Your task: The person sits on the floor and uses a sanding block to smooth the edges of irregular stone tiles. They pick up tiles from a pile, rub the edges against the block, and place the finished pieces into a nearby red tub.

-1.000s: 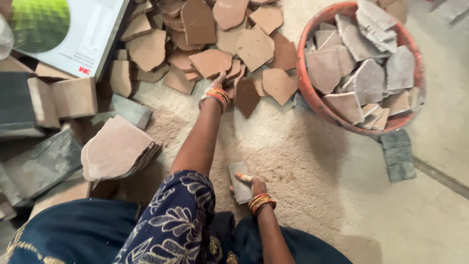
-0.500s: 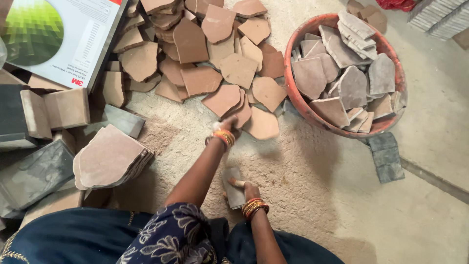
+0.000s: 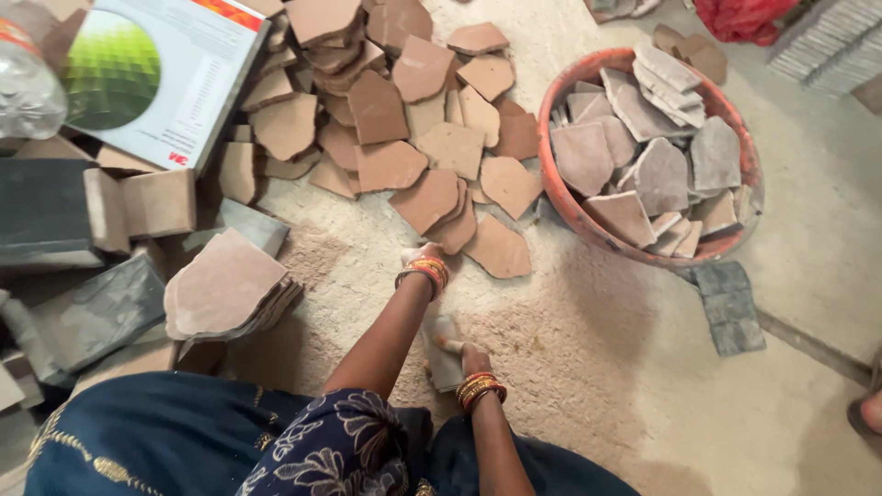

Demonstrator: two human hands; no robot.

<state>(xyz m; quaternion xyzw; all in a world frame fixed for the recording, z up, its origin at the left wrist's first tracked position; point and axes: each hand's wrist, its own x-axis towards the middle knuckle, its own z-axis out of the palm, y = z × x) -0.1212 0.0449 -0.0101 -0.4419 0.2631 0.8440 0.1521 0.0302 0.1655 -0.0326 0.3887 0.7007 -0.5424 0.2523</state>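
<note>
My left hand (image 3: 418, 255), bangles on its wrist, reaches forward to the near edge of a pile of flat reddish-brown stone pieces (image 3: 404, 119). It rests against the closest piece (image 3: 455, 228); the fingers are hidden behind the wrist. My right hand (image 3: 466, 356), also with bangles, grips a small flat grey stone piece (image 3: 443, 360) close to my knees, on the sandy ground. My blue patterned clothing fills the bottom of the view.
An orange basin (image 3: 554, 188) holding several grey-brown stone pieces stands at the right. A stack of flat stones (image 3: 225, 285), grey blocks (image 3: 92, 312), a box (image 3: 156, 73) and a plastic bottle (image 3: 23, 83) lie left. A grey paver (image 3: 730, 308) and another person's foot (image 3: 868, 413) are at the right.
My left hand has drawn back from deeper in the stone pile to its near edge. My right hand has kept hold of the grey piece. The view has shifted upward.
</note>
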